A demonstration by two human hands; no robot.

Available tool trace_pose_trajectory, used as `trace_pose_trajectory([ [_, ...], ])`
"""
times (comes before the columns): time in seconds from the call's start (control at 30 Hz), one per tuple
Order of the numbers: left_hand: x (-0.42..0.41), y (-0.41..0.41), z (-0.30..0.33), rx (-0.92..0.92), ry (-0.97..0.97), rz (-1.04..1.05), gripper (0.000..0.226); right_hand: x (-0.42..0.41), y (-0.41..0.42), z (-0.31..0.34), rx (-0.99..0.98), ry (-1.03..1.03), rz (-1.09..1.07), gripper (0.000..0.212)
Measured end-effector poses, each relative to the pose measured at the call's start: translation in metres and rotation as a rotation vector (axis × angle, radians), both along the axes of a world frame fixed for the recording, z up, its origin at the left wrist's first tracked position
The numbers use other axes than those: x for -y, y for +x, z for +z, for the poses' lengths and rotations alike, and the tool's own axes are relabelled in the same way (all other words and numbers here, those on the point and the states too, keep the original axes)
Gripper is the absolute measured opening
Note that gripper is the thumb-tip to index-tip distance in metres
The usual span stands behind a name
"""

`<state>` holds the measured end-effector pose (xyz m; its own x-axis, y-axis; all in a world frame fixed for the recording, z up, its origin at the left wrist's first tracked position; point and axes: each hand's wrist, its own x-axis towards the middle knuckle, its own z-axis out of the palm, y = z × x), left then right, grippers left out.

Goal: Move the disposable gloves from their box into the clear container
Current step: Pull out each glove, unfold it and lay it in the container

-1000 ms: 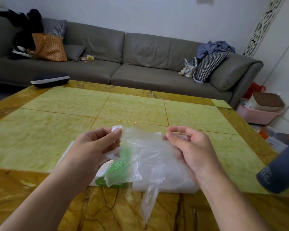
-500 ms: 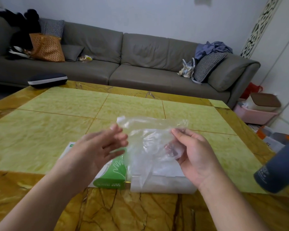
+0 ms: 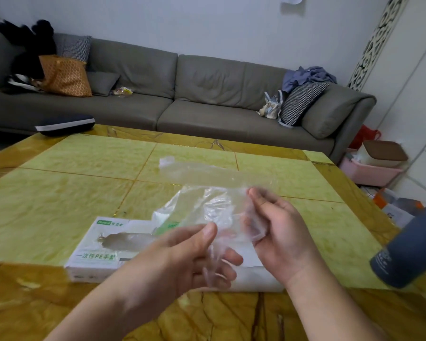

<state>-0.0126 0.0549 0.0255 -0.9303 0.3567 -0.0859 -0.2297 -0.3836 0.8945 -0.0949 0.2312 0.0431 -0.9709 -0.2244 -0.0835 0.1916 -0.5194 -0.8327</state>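
Early going — clear film gloves (image 3: 207, 205) up over the glove box (image 3: 103, 249), pinched in right hand (image 3: 276, 232) and left hand (image 3: 194, 262). No clear container in view — transfer all to come.

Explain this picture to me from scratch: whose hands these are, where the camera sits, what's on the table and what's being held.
There is no machine here. A person wears a wide-angle camera on the head, looking forward and down, so you see their own two bare arms. The right hand and the left hand both grip a crumpled clear plastic glove, held up above the table, which is yellow-green with a marbled border. Beneath the hands lies a flat white glove box with green print. A dark grey cylinder stands out at the right edge. Behind the table is a grey sofa. No clear container shows plainly.
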Motion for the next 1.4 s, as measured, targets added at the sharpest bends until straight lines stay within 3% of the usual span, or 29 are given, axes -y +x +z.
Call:
trace_pose_trajectory([
  [0.07,-0.009,-0.001,0.001,0.046,0.087,0.168,0.040,-0.001,-0.001,-0.001,-0.024,0.106,-0.021,0.008],
  [0.13,-0.007,-0.003,0.001,0.074,0.015,0.286,0.040,-0.006,-0.004,-0.001,-0.057,0.201,-0.029,0.009],
  [0.23,0.001,-0.005,0.002,0.119,-0.055,0.343,0.022,-0.016,-0.008,-0.002,-0.073,0.293,-0.049,0.011],
  [0.43,0.002,-0.001,0.000,0.058,-0.198,0.286,0.024,-0.014,-0.009,-0.008,-0.103,0.430,-0.123,0.020],
  [0.53,0.003,-0.002,-0.001,-0.029,-0.301,0.357,0.027,-0.014,-0.010,-0.008,-0.129,0.502,-0.159,0.025],
  [0.67,0.005,-0.003,0.000,-0.093,-0.187,0.413,0.026,-0.018,-0.013,-0.009,-0.116,0.546,-0.254,0.008],
  [0.73,0.004,-0.003,0.002,-0.112,-0.168,0.404,0.030,-0.020,-0.015,-0.011,-0.112,0.556,-0.288,0.010],
  [0.97,0.010,-0.003,0.003,0.019,-0.315,0.350,0.029,-0.033,-0.020,-0.006,-0.089,0.605,-0.247,0.004],
  [1.07,0.011,-0.003,0.001,-0.073,-0.585,0.512,0.022,-0.045,-0.025,-0.006,-0.156,0.913,-0.135,0.007],
  [1.17,0.002,0.002,0.007,-0.503,-0.930,0.715,0.011,-0.051,-0.028,-0.011,-0.173,1.175,-0.095,0.018],
  [1.27,-0.022,-0.012,0.011,-0.658,-1.187,0.461,0.014,-0.047,-0.027,-0.014,-0.214,1.309,-0.078,0.020],
  [1.4,-0.048,-0.055,-0.007,-0.451,-1.488,0.174,0.032,-0.045,-0.027,-0.017,-0.260,1.468,-0.102,0.027],
])
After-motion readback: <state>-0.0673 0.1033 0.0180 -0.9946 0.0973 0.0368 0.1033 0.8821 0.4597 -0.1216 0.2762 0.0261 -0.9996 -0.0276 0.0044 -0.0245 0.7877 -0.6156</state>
